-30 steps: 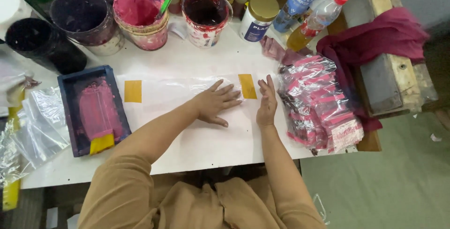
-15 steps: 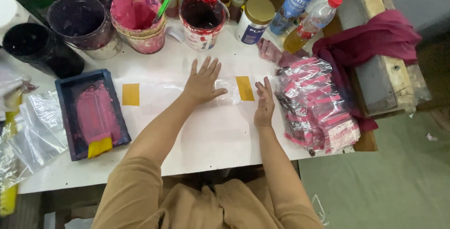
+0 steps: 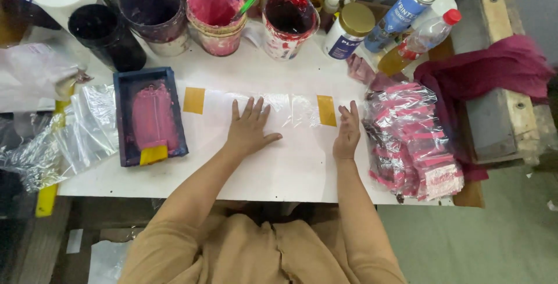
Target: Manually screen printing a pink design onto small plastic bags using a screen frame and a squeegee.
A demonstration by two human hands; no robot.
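Your left hand [image 3: 249, 130] lies flat, fingers spread, on the thin clear plastic sheet [image 3: 273, 105] taped to the white tabletop [image 3: 290, 168] between two yellow tape strips [image 3: 326, 110]. Your right hand [image 3: 347, 133] rests palm-down, fingers together, beside the crinkly stack of pink-printed plastic bags [image 3: 410, 144].

Both hands lie flat on a clear bag [image 3: 279, 107] on the white tabletop [image 3: 290, 168], between two yellow tapes [image 3: 194, 100]. The left hand [image 3: 249, 130] spreads its fingers; the right hand [image 3: 347, 133] rests beside a pink bag stack [image 3: 410, 142]. A blue tray [image 3: 150, 115] sits left.
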